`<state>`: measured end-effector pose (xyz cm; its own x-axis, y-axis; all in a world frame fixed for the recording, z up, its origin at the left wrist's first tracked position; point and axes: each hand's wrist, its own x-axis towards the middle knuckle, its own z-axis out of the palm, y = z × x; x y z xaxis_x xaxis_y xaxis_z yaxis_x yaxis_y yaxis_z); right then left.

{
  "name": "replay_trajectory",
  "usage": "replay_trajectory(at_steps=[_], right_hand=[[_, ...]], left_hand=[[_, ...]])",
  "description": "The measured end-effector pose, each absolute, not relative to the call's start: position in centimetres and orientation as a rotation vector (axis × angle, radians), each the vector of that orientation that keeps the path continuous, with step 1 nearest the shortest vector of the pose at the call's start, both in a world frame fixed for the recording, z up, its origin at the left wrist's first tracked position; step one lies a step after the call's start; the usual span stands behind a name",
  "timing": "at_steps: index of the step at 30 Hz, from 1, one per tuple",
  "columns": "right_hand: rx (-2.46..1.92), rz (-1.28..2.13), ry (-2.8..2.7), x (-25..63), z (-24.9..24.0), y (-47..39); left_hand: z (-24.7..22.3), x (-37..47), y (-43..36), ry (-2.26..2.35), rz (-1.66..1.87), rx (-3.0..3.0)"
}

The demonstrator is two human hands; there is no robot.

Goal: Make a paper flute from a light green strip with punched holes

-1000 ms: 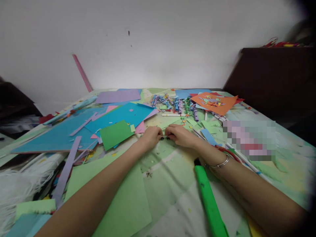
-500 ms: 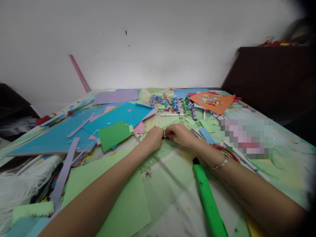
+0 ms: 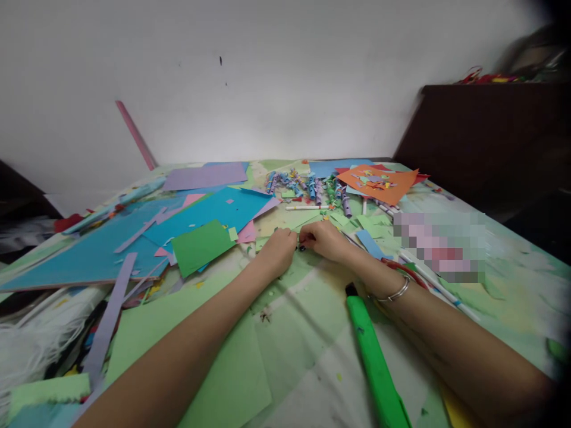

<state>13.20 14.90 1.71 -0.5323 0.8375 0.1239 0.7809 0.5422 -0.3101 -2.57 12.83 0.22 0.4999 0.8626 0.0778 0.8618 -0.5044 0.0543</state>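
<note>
My left hand (image 3: 278,248) and my right hand (image 3: 325,240) meet over the middle of the table, fingertips almost touching. Both are closed in a pinch. Whatever lies between the fingers is tiny and mostly hidden; small dark spots show at the fingertips. Just below my right wrist lies a long green tool (image 3: 375,356) with a black tip. Red-handled scissors (image 3: 407,268) are partly covered by my right forearm. Under my left forearm spreads a pale green paper sheet (image 3: 227,368). Beyond the hands sit several small rolled-paper figures (image 3: 316,189) in blue, purple and green.
Blue sheets (image 3: 102,238), a green card (image 3: 201,245) and purple strips (image 3: 111,318) cover the left side. White string (image 3: 35,351) is heaped at lower left. Orange paper (image 3: 387,185) with scraps lies back right. A dark cabinet (image 3: 482,131) stands beyond the right edge.
The whole view has shifted slightly, so the table things sit a little further left. Both hands stay pinched together, with only small finger movement.
</note>
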Motion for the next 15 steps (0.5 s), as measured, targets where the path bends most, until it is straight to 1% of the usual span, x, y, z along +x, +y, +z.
replay_trajectory(at_steps=[5,9,15], right_hand=[[-1.438,0.243,-2.538,13.4,1.8,14.7],[-1.485,0.225,-2.572,12.9,1.4,15.3],[-1.36,0.263,-2.602,13.7,1.0,16.0]], left_hand=[[0.1,-3.3,13.6,1.574,0.114,2.705],[0.2,-3.8,13.3,1.507,0.179,2.743],[-0.2,-2.7,12.8,1.455,0.304,2.753]])
